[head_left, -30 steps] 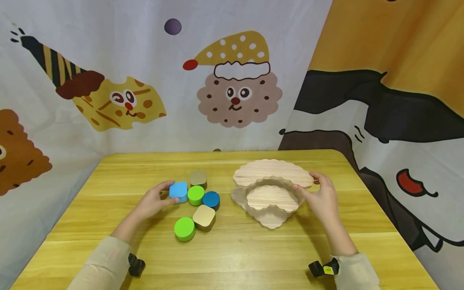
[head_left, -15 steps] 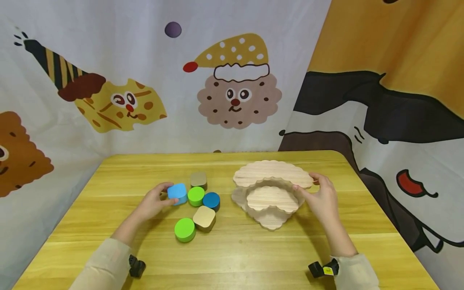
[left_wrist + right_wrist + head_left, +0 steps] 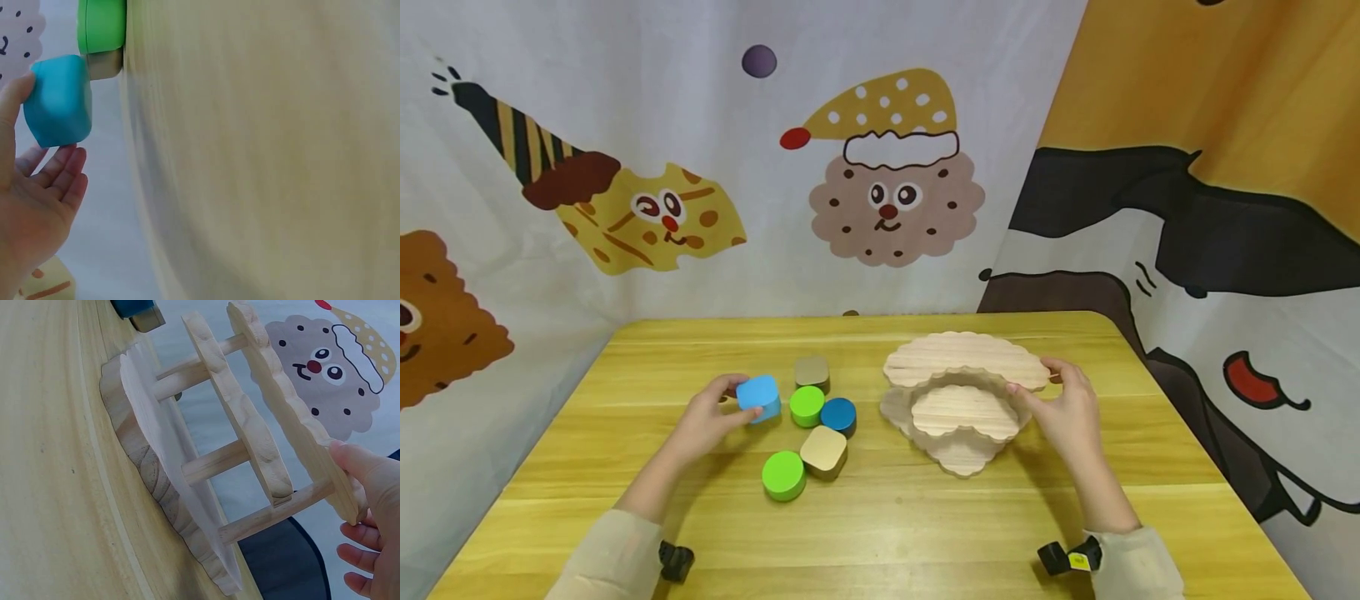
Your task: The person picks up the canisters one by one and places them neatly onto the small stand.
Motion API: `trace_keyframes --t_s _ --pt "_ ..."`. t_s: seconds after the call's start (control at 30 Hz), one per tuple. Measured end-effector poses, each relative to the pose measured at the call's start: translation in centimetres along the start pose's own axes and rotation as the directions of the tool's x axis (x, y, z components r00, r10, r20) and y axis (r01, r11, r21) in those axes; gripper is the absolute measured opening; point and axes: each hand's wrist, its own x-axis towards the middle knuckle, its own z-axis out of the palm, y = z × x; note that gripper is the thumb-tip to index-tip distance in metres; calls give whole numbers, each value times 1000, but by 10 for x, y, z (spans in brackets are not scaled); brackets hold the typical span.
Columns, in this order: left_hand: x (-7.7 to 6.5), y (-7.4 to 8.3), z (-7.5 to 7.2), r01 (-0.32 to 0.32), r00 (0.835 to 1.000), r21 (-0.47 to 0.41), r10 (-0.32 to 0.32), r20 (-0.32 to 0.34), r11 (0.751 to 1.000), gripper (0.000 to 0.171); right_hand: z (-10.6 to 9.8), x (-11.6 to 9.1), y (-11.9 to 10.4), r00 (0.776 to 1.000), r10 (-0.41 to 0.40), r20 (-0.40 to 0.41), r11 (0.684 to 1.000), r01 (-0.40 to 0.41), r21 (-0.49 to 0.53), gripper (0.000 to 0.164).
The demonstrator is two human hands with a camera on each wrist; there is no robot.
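My left hand [image 3: 703, 421] pinches a light blue rounded-square block [image 3: 758, 397] between thumb and fingers, left of the other blocks. The left wrist view shows that block [image 3: 59, 101] tilted and held off the table. At the right, my right hand [image 3: 1067, 408] grips the right end of the top tier of a tiered wooden stand [image 3: 966, 357]. Its scalloped shelves sit on round posts above a thick base [image 3: 144, 444], as the right wrist view shows. The thumb [image 3: 356, 459] lies on the top shelf's edge, with the fingers on its other side.
Between my hands stand two green round blocks [image 3: 807, 406], a dark blue round block [image 3: 838, 416] and a beige rounded-square block [image 3: 823, 451]. A darker tan block [image 3: 812, 372] is behind them. The wooden table [image 3: 895, 542] ends at a printed curtain [image 3: 700, 108].
The light blue block has moved left and away from the green block, tilting in my left hand. My right hand and the wooden stand have stayed put.
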Motion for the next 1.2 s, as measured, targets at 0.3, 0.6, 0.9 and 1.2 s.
trace_keyframes --t_s 0.3,0.6,0.9,1.2 --pt "-7 18 -3 -50 998 18 51 -40 999 62 -1 0 0 1000 8 5 1000 -8 -2 76" --pt "-11 45 -6 -76 995 40 79 -66 996 61 -1 0 0 1000 5 2 1000 -5 -9 75" --pt "-11 70 -1 -116 988 26 118 -98 993 58 0 -1 0 1000 7 8 1000 -7 -2 74" --pt "-8 91 9 -164 980 0 162 -117 987 55 1 -2 0 999 33 18 999 -33 6 73"
